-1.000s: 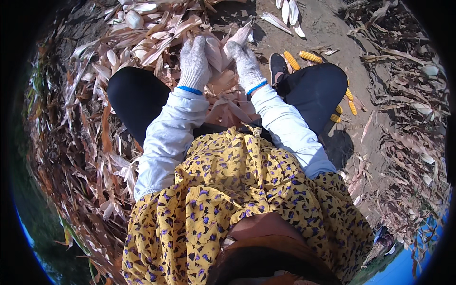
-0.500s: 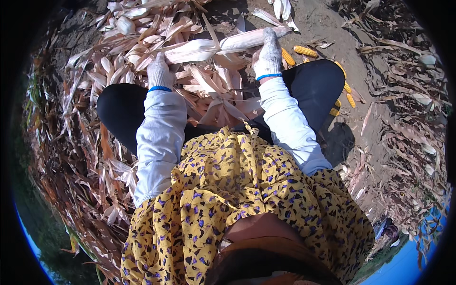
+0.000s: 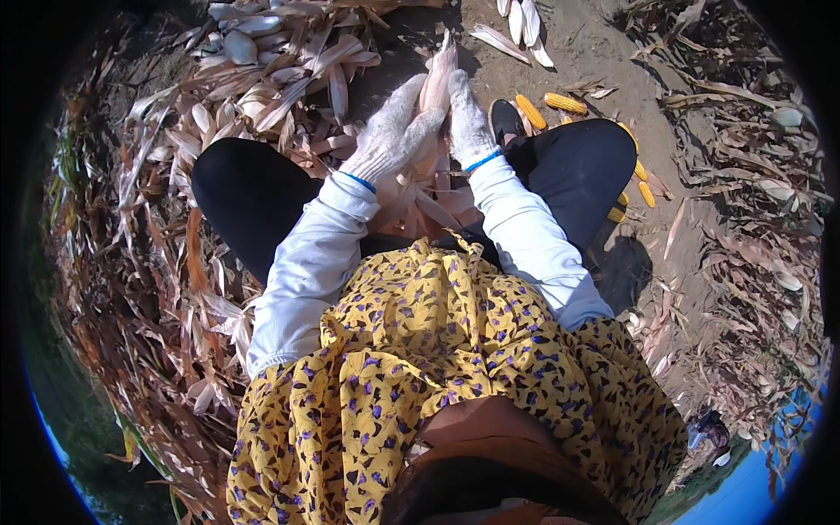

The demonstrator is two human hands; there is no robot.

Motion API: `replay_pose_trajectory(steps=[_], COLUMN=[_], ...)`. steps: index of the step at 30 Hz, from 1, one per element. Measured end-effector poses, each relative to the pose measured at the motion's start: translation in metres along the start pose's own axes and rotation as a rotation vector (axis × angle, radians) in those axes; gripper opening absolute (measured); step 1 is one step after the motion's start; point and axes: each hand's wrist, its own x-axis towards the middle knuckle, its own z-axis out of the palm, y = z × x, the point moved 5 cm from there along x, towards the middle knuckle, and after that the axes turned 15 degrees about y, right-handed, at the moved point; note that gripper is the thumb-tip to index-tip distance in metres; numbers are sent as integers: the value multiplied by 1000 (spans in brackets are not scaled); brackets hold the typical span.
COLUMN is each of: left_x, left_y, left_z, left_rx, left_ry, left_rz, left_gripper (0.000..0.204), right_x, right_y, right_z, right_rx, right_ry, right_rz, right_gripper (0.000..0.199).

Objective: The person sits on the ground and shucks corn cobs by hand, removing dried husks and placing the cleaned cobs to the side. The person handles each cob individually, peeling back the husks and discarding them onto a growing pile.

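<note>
An unshucked ear of corn [image 3: 437, 80], pale and dry in its husk, stands between my two white-gloved hands with its tip pointing away from me. My left hand [image 3: 391, 131] grips its left side, thumb lying across the front. Against its right side presses my right hand [image 3: 471, 124], fingers pointing away along the husk. Both palms hide the lower part of the ear. Loose pale husks [image 3: 429, 206] lie below my hands, between my bent legs.
Husked yellow cobs [image 3: 564, 103] lie on the soil past my right knee [image 3: 591, 149], several more beside it. A heap of dry husks [image 3: 271, 83] spreads at far left. Dry stalks and leaves [image 3: 744, 219] cover the right side.
The ear, held level across both hands before, now points away from me. My left hand has moved right and my hands have come together around it.
</note>
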Motion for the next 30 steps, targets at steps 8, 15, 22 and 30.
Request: replay_pose_trajectory(steps=[8,15,22,30], left_x=[1,12,16,22], left_y=[0,-2,16,12], left_z=[3,-18,-6,2], left_rx=[-38,50,101,-417], left_ry=[127,594,407,229], left_rz=[-138,111,121,-100], left_gripper=[58,75,57,52], right_x=[-25,-20,-4,9], right_y=[-15,10,60,69], right_z=[7,6,-28,-21], right_rx=[-574,-429,-679,-631], right_ry=[162,83,217,-43], right_rz=[-18,-203,7,-78], right_gripper=[67,49,67,53])
